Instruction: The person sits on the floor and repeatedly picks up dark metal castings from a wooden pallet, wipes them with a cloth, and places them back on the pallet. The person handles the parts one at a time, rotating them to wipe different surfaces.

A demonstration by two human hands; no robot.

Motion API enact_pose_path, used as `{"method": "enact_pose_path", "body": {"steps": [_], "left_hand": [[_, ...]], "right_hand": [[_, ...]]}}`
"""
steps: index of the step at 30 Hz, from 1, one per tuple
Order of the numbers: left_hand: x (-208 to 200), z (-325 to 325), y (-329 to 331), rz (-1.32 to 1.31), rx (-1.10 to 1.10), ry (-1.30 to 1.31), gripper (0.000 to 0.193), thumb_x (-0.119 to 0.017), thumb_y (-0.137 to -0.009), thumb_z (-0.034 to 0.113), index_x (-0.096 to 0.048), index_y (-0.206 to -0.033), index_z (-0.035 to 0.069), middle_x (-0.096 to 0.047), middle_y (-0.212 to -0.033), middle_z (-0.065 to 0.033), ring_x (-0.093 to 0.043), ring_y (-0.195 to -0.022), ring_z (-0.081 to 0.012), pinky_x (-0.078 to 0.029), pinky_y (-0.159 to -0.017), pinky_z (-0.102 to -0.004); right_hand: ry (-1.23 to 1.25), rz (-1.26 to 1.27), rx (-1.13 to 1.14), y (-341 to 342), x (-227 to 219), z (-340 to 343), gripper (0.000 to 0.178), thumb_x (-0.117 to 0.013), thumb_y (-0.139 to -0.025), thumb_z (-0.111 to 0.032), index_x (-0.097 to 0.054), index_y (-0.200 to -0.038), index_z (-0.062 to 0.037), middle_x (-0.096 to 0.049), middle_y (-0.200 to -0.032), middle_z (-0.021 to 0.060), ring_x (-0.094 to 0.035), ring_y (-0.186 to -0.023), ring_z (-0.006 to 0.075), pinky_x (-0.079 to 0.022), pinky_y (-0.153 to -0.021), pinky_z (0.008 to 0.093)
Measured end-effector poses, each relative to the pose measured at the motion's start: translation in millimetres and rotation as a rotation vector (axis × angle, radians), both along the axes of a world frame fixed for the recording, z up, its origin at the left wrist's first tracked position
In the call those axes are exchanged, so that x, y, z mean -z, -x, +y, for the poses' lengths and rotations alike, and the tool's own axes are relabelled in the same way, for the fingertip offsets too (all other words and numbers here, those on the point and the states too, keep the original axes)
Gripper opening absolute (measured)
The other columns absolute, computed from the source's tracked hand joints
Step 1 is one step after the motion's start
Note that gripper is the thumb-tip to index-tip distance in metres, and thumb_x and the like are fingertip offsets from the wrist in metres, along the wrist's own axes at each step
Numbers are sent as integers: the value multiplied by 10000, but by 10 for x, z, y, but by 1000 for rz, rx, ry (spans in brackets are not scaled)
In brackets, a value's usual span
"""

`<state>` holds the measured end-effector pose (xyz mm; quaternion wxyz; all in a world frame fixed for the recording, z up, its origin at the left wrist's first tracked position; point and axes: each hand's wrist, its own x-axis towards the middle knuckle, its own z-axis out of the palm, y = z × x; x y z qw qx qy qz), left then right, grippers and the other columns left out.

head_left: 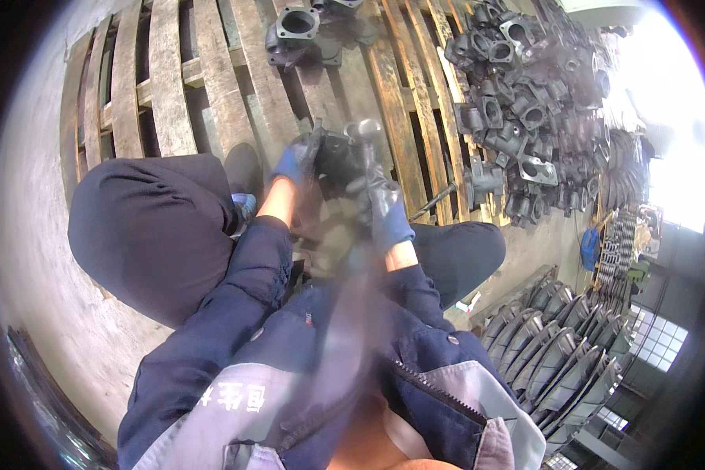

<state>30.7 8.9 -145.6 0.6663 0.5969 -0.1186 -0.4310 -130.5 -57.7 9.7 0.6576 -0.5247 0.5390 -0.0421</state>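
Note:
Between my knees, my left hand [294,163], in a dark-palmed blue glove, is closed around the left side of a dark metal casting [338,160]. My right hand [381,205], gloved the same way, grips what looks like a tool with a rounded silvery head [365,130] and a dark shank, at the casting's right side. Blur hides the exact kind of this tool and whether it touches the casting. Just ahead, a few flanged pipe-like castings [298,23] rest on the wooden pallet [172,94]. My right-hand fingers are partly smeared.
At the right, a large heap of grey flanged castings [517,117] covers another slatted pallet [403,86]. A dark metal rod [433,202] lies beside my right knee. Stacks of curved dark ribbed parts [556,352] stand lower right, with a blue object [590,249] beyond.

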Motion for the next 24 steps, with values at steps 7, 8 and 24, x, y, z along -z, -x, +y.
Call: {"method": "enact_pose_path", "body": {"steps": [7,8,24], "left_hand": [[179,-105,-88,104,-52,-166,700,-446,-916,625,-620,-1193,6,-656,-1118,-183,-595,-1017,-290,-427,-934,-363],[160,-84,-67,117,-51,-152,695,-453,-915,622,-623,-1190,7,-659,-1108,-174,-594,-1010,-281,-430,-928,-361],[-272,-7,-11,8,-80,-192,658,-461,-947,572,-611,-1175,-26,-651,-1139,-193,-593,-1043,-259,-430,-947,-354]], "right_hand": [[-22,32,2,30,113,-29,339,-494,-985,-375,-673,-867,-112,-513,-608,-25,-438,-466,96,-334,-411,262],[32,93,-21,40,138,-51,295,-512,-965,-348,-667,-875,-115,-508,-599,-27,-440,-465,100,-327,-404,271],[175,-493,-48,-154,-438,-469,251,-606,-940,-246,-632,-987,-1,-556,-671,20,-509,-491,106,-473,-495,264]]}}
